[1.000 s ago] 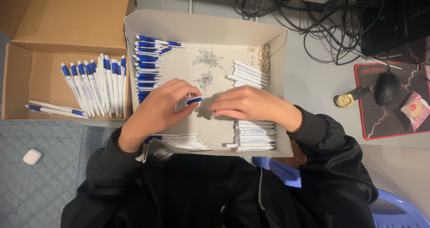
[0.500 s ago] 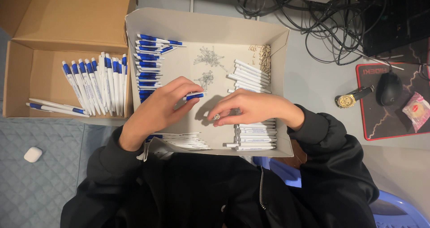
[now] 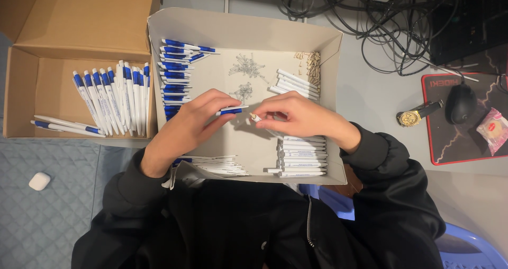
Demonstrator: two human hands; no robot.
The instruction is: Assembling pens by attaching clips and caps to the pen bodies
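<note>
Over the middle of a shallow cardboard tray (image 3: 243, 23), my left hand (image 3: 193, 123) pinches a blue-and-white pen part (image 3: 232, 110) by its fingertips. My right hand (image 3: 296, 118) holds a small white pen piece (image 3: 255, 117) just right of it, the two tips a little apart. A column of blue pen halves (image 3: 177, 70) lies along the tray's left side. White barrels (image 3: 300, 155) are stacked at the lower right under my right wrist, and more white barrels (image 3: 293, 81) lie at the upper right. Small heaps of springs (image 3: 247, 66) sit in the middle.
An open cardboard box (image 3: 63, 31) on the left holds a row of assembled blue-and-white pens (image 3: 114, 97). To the right lie a gold wristwatch (image 3: 415, 115), a black mouse (image 3: 461, 102) on a mat, a pink packet (image 3: 495, 130) and tangled cables (image 3: 370, 20). A small white case (image 3: 39, 181) lies lower left.
My right hand has lifted off the white barrel stack and moved left with a small white piece. My left hand has kept the blue-and-white part and raised it slightly.
</note>
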